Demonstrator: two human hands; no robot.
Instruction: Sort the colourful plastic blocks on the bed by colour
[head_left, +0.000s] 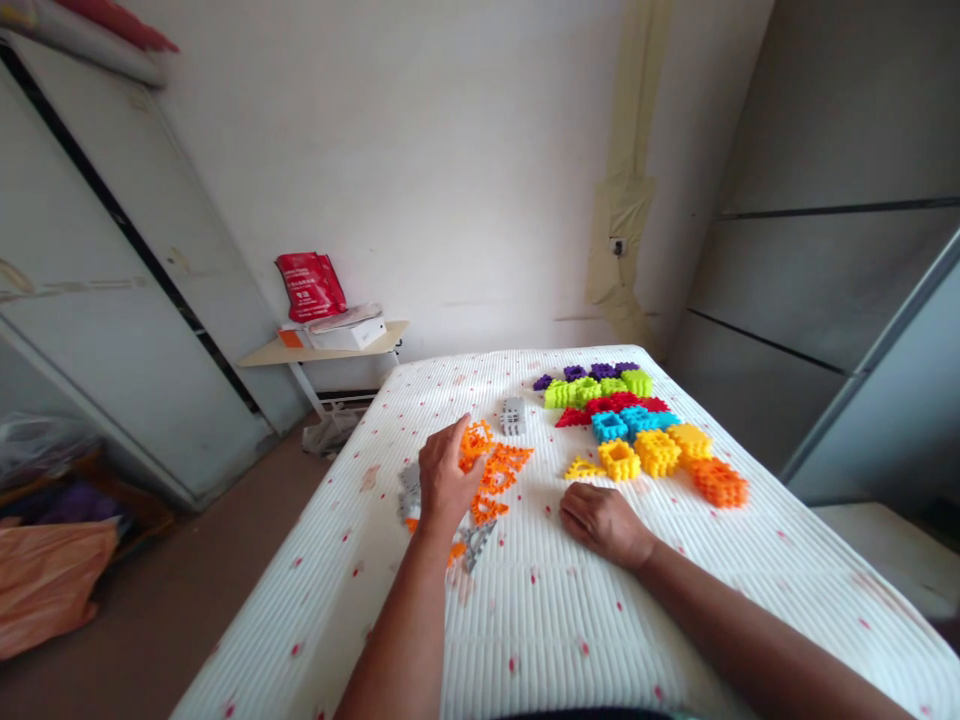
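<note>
My left hand (448, 472) is over a loose heap of flat orange interlocking pieces (499, 470), its thumb and index finger apart with an orange piece between or just beyond them. Whether it touches that piece I cannot tell. Grey flat pieces (478, 542) lie beside and partly under this hand. My right hand (604, 522) rests on the bed as a loose fist, and nothing sticks out of it. Just beyond it lie a flat yellow triangular piece (583, 468) and yellow blocks (619, 460). An orange block stack (718, 483) sits to the right.
Rows of blue (609, 427), red (615, 402), green (585, 389) and purple blocks (602, 371) run toward the far edge. A grey block (514, 416) stands apart on the mattress (570, 620). A small table (271, 352) holds a red bag (309, 285).
</note>
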